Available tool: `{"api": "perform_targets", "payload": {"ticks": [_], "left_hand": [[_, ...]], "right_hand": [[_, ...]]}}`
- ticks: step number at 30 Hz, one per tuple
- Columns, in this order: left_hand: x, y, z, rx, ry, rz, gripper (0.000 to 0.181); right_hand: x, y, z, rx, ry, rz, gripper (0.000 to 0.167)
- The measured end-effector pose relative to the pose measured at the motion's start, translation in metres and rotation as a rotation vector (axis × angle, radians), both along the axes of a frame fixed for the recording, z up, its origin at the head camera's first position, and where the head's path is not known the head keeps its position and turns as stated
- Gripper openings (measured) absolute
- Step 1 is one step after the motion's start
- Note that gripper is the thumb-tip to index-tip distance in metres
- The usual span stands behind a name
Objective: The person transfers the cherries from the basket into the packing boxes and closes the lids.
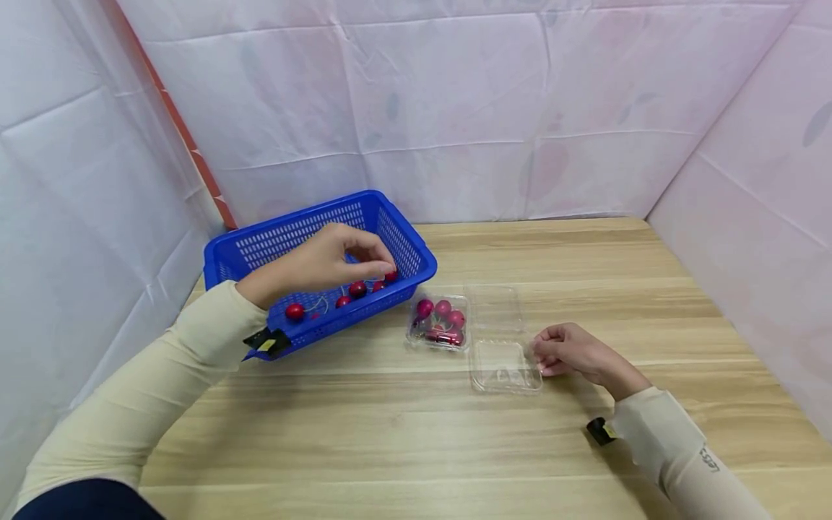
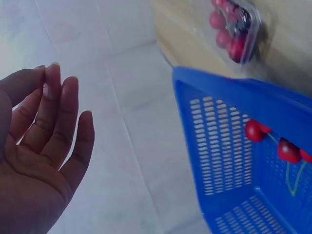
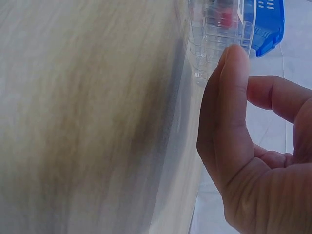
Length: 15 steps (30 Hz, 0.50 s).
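My left hand (image 1: 344,256) hovers over the blue plastic basket (image 1: 299,217), palm down in the head view. Thumb and forefinger meet at their tips, and I see nothing between them in the left wrist view. Red cherries (image 1: 358,289) with green stems lie in the basket; one cherry (image 1: 391,276) shows just below those fingertips. On the right, my right hand (image 1: 575,355) pinches the right edge of a clear plastic box (image 1: 503,383), which contains no fruit. Its lid (image 1: 495,307) is folded back. Fingers partly hide the grip in the right wrist view (image 3: 234,97).
A second clear box (image 1: 416,339) holds several cherries and stands between the basket and the first box. Everything rests on a wooden table (image 1: 390,433). White patterned sheets (image 1: 448,94) hang behind it and at both sides.
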<state>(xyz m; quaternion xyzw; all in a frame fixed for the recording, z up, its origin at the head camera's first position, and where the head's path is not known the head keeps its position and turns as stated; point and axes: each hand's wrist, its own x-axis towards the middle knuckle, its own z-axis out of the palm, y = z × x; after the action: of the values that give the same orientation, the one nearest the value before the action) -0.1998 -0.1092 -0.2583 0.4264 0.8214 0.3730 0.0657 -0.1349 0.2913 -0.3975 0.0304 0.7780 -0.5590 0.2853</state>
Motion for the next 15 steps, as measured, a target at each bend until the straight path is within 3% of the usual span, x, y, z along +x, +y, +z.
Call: {"api": "perform_targets", "payload": {"ticks": [7,15], "left_hand": [[-0.021,-0.014,-0.005,-0.018,0.017,0.106,0.013],[-0.048,-0.036,-0.015,-0.191,0.142,0.265,0.013]], "right_hand": [[0.000,0.000,-0.001,-0.009,-0.003,-0.002,0.022],[0.002,0.000,-0.005,-0.017,0.004,-0.016,0.021]]}}
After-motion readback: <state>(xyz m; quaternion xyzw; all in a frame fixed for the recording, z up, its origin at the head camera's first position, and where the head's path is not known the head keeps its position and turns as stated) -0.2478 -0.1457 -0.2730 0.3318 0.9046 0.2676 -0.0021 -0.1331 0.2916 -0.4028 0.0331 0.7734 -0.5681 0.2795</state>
